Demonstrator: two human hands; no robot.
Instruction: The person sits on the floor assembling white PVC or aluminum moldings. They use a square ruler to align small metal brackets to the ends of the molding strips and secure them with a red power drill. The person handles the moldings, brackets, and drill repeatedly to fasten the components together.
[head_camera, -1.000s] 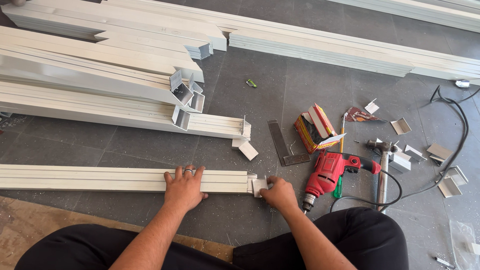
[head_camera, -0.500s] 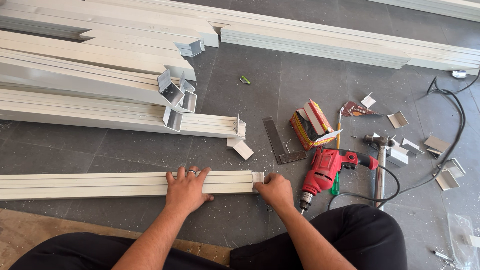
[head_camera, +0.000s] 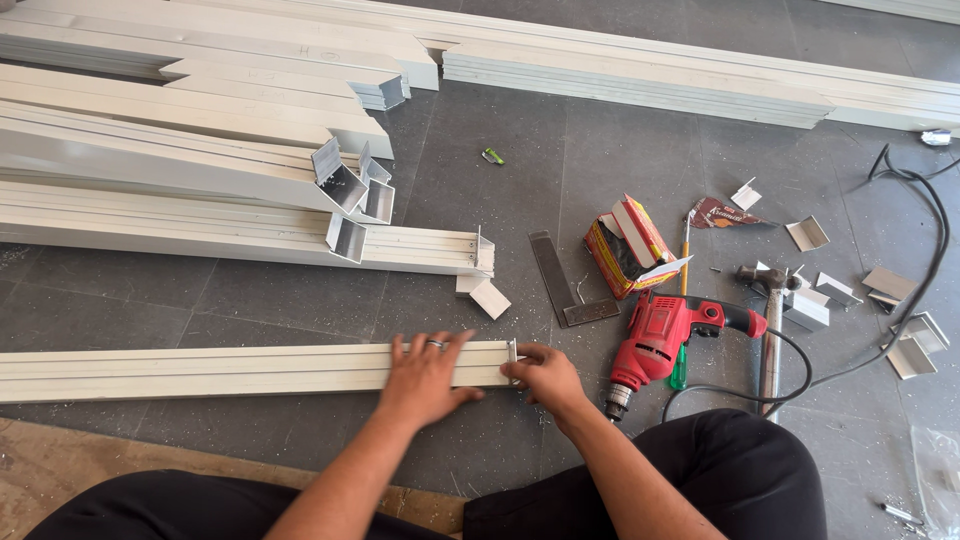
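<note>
Far left, stacked profiles (head_camera: 180, 170) lie on the floor (head_camera: 560, 170), well behind the work. In front, one long white profile (head_camera: 200, 370) runs across, and here's the left hand (head_camera: 428, 378) flat on top near its right end, fingers (head_camera: 432, 348) spread and unclenched, pressing it down rather than gripping. Right at the end face, the right hand (head_camera: 548, 380) is curled in, fingertips pinching at a small metal piece (head_camera: 513, 352) seated there; whether it's truly gripped, I can't tell. Looks like the fitting step at the profile's end, and it calls for a steady hold-down and a straight push. Further right: square (head_camera: 565, 283), box (head_camera: 628, 245), red drill (head_camera: 665, 335) just beside the right hand, hammer (head_camera: 768, 330), brackets (head_camera: 880, 300) scattered.
</note>
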